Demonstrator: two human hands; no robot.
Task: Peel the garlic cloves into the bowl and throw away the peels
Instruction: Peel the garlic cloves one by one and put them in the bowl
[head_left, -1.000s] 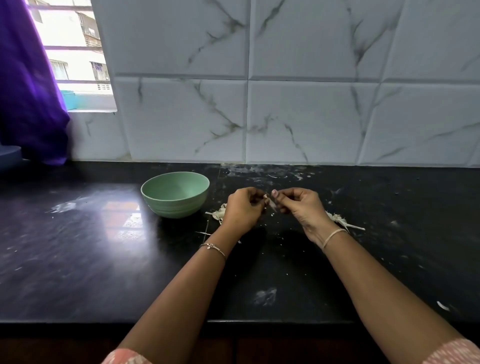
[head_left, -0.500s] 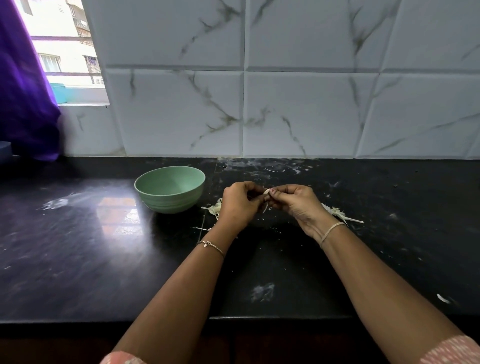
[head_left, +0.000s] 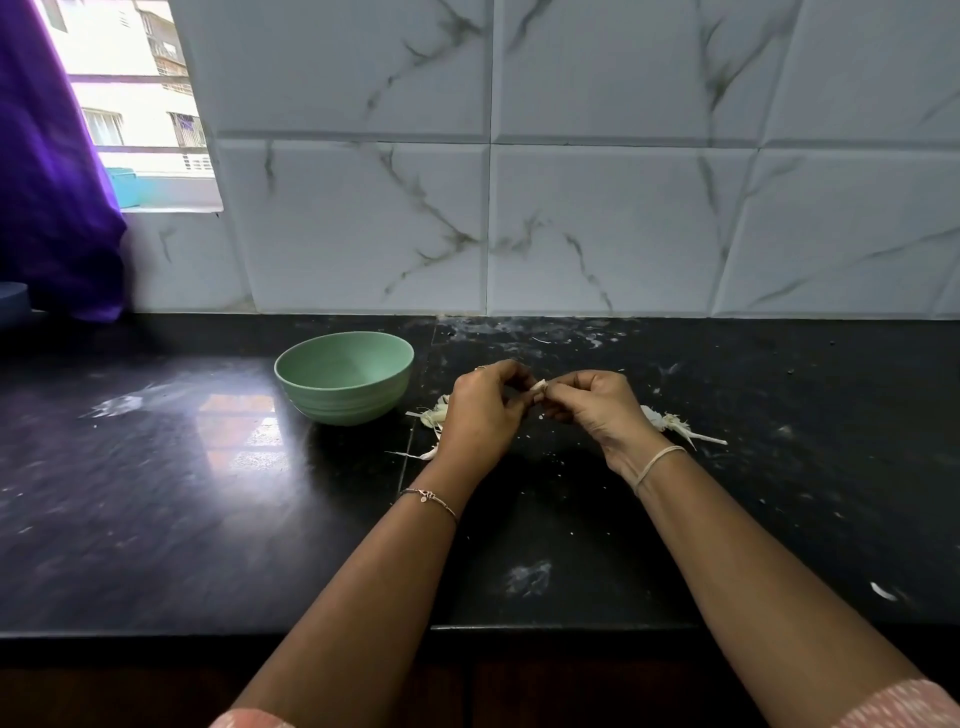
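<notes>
A small pale garlic clove (head_left: 538, 388) sits between my two hands, above the black counter. My left hand (head_left: 483, 410) and my right hand (head_left: 592, 408) both pinch it with curled fingers, fingertips almost meeting. A light green bowl (head_left: 345, 376) stands to the left of my hands; no cloves show in the part of its inside that I see. Whitish garlic peels (head_left: 434, 415) lie on the counter behind my left hand. More peels (head_left: 670, 423) lie just right of my right wrist.
The black counter (head_left: 208, 493) runs to a white marble-tiled wall at the back. A purple curtain (head_left: 52, 182) hangs at the far left by a window. Small white scraps and smudges dot the counter, one scrap (head_left: 881, 591) near the front right edge.
Both hands stay together on the clove, with only small finger movement. A pale end of the clove now shows between the fingertips. The camera view has shifted a little.
</notes>
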